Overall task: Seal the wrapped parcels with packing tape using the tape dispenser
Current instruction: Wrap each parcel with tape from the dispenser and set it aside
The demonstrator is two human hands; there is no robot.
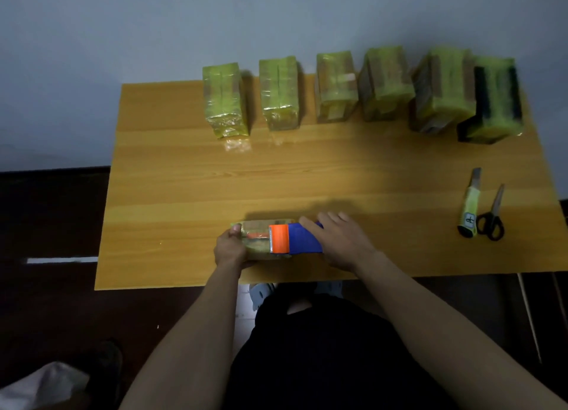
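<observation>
Left hand (230, 249) grips the left end of a wrapped parcel (259, 240) at the desk's (172, 194) near edge, fingers curled round the end, thumb on top. Right hand (339, 240) lies over the blue body of the tape dispenser (295, 239), fingers fairly straight and spread across it, palm down; cannot tell whether the thumb wraps underneath. Dispenser sits on top of the parcel, its orange front and metal cutting edge facing the left hand, so parcel and dispenser lie between the two hands, touching both.

Hard to make out: parcel's right half is hidden under the dispenser and right hand; any tape strip on it is too blurred to tell. Dispenser handle is covered by the palm.

Six more wrapped parcels (336, 86) stand in a row along the desk's far edge, yellow-green film over them, from about mid-edge to the far right corner; the rightmost shows black sides. Near the right edge a utility knife (469, 206) lies just beside black-handled scissors (491, 217), well apart from the hands. Dark-clothed lap below the near edge.
</observation>
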